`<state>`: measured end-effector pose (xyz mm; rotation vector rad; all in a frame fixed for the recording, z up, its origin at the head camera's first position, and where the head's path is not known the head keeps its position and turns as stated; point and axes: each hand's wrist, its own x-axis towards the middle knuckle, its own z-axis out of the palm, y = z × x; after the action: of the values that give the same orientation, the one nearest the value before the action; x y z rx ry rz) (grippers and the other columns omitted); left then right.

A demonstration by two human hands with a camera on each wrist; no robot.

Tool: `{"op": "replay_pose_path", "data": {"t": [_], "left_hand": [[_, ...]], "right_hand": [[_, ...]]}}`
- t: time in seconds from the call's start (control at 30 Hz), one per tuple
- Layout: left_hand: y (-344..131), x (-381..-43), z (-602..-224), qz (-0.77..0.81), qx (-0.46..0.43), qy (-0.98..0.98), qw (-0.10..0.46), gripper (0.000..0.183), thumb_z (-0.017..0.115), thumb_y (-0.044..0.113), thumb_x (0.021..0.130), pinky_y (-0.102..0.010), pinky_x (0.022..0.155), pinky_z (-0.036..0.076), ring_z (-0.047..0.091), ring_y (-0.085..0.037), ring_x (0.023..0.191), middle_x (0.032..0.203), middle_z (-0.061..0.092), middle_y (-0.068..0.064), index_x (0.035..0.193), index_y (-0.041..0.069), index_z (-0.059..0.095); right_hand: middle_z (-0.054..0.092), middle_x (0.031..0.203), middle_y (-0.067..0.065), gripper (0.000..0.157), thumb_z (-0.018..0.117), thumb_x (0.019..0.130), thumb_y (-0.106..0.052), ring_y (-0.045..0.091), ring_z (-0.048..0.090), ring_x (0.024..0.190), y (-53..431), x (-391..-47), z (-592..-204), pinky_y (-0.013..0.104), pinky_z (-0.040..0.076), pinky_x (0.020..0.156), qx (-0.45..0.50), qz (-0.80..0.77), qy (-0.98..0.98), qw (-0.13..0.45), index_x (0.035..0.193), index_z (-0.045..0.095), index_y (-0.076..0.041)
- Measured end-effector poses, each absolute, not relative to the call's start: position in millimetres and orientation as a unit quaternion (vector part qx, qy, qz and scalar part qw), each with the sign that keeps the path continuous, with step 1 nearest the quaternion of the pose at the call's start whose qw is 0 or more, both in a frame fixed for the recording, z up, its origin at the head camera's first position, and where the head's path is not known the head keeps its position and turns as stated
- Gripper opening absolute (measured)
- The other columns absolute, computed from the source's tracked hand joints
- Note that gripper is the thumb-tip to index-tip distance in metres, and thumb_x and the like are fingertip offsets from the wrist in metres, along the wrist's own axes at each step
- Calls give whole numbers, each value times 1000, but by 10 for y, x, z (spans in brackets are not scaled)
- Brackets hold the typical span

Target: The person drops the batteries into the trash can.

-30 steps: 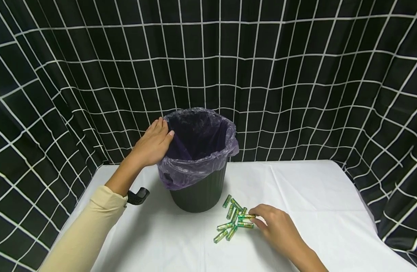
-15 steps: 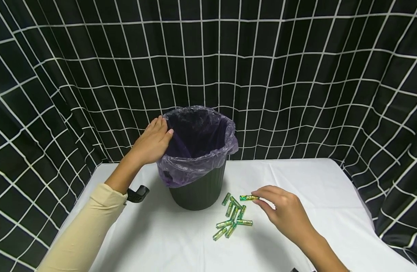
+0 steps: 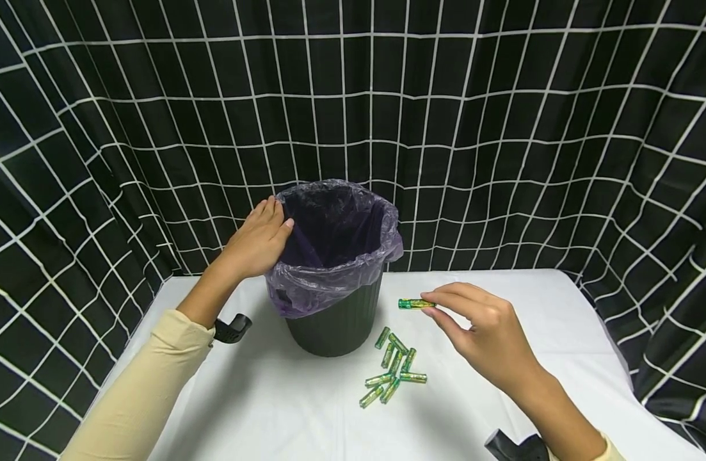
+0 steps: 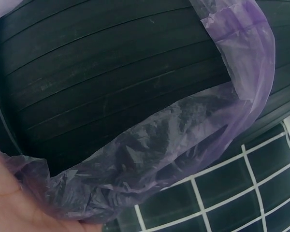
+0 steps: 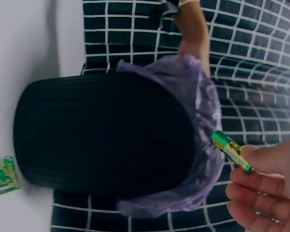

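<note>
Between thumb and fingertips, my right hand [image 3: 482, 333] pinches one green-and-gold battery [image 3: 411, 304], raised above the table and pointing left toward the bin. The right wrist view shows this battery [image 5: 227, 147] tilted in the fingers, overlapping the bag's edge. A dark ribbed trash bin [image 3: 341, 323] stands upright, lined with a translucent purple trash bag [image 3: 324, 288] folded over its rim. My left hand [image 3: 256, 242] rests on the bin's left rim over the bag, its fingers extended. Several similar batteries [image 3: 395, 362] lie loosely piled in front of the bin, to its right.
A white cloth covers the table [image 3: 272, 410]. Black curtain [image 3: 473, 128] with a white grid surrounds it at the back and sides. Black wrist mounts [image 3: 233, 328] sit on both forearms, the right one near the table's front.
My right hand has lifted one battery off the pile and moved it up and away from me. The left hand, bin and other batteries stay practically in place.
</note>
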<state>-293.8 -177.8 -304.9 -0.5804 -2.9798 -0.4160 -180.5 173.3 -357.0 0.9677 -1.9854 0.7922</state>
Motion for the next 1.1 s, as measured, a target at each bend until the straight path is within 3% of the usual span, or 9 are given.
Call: {"op": "replay_pose_path", "data": {"t": [0.23, 0.53, 1.1], "left_hand": [[-1772, -2952, -3060, -138, -190, -971, 37, 64, 17, 32, 112, -44, 127, 0, -2, -37, 155, 165, 6, -28, 155, -14, 12], [-1780, -2959, -3063, -139, -187, -972, 37, 64, 16, 33, 112, -44, 127, 0, -2, -36, 155, 166, 5, -28, 155, -13, 12], [-1770, -2947, -3052, -151, -178, -972, 34, 65, 17, 35, 111, -43, 127, 0, -3, -34, 156, 167, 6, -25, 156, -12, 12]], "right_hand": [[76, 95, 4, 16, 77, 87, -10, 21, 73, 86, 1674, -1819, -3321, 14, 52, 90, 405, 322, -763, 388, 101, 80, -3], [76, 93, 3, 28, 84, 73, 6, 19, 72, 86, 1598, -1812, -3001, 14, 53, 89, 419, 326, -757, 382, 99, 80, -2], [77, 94, 3, 19, 82, 81, 4, 17, 73, 89, 1409, -1961, -2661, 13, 53, 83, 416, 337, -766, 355, 99, 80, -1]]}}
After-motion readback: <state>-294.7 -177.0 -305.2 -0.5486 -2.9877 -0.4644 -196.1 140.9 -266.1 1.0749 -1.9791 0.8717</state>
